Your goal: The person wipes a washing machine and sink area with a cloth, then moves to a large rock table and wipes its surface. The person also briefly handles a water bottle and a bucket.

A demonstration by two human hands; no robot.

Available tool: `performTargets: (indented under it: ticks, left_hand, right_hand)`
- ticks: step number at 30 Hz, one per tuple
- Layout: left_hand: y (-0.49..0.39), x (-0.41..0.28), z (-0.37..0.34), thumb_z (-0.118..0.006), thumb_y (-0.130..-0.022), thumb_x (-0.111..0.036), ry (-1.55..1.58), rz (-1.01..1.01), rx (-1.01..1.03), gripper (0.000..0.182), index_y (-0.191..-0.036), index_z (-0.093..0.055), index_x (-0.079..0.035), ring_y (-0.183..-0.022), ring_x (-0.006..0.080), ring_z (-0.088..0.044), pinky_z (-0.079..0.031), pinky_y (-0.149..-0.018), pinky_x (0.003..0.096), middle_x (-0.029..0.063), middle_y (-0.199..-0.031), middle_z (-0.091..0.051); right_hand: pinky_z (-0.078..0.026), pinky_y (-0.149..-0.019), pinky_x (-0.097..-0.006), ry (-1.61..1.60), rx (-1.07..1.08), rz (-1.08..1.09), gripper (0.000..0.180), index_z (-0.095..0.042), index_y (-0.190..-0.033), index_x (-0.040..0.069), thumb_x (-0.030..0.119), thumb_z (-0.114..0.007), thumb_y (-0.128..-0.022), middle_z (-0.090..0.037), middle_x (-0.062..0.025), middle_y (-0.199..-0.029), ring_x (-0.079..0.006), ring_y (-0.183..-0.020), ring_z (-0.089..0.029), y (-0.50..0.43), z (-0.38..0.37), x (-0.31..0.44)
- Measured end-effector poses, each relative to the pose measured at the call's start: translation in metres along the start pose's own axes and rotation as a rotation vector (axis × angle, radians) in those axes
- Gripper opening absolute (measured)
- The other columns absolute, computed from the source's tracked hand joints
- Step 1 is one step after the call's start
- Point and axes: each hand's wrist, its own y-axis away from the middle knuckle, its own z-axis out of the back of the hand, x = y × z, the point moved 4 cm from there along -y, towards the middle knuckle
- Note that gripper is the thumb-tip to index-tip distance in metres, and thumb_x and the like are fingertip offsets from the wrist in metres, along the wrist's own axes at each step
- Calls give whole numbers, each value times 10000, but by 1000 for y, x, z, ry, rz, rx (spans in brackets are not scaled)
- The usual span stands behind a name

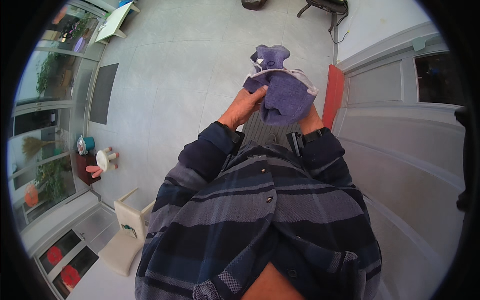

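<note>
A purple fuzzy cloth item (288,97) with pale edging hangs in front of me, off the floor. It is bunched, and its exact kind is unclear. A small dark loop and a white spot show on its far, narrower part. My left hand (244,105) pinches the near left side, thumb on top of the fabric. At the right, my right hand (312,120) supports the cloth from underneath or inside; its fingers are hidden by the fabric.
Grey floor mat (258,129) lies below the cloth, by my shoe. A red threshold strip (333,95) runs beside a grey door (375,84) at right. To the left stand a small rabbit-eared stool (104,160), a teal bucket (89,144) and a cream chair (122,247).
</note>
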Motion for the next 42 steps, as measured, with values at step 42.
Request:
performTargets:
  ticks: [42]
  left_hand:
    - [-37, 60, -45, -401, -1076, -612, 374, 117, 121, 710, -1467, -519, -31, -1255, 267, -629, -507, -1092, 427, 119, -1413, -621]
  right_hand:
    - [-510, -1012, -352, 130, -212, -487, 579, -546, -1429, 7, 347, -723, -995, -646, -102, -1328, -201, -1190, -629, 56, 58, 15]
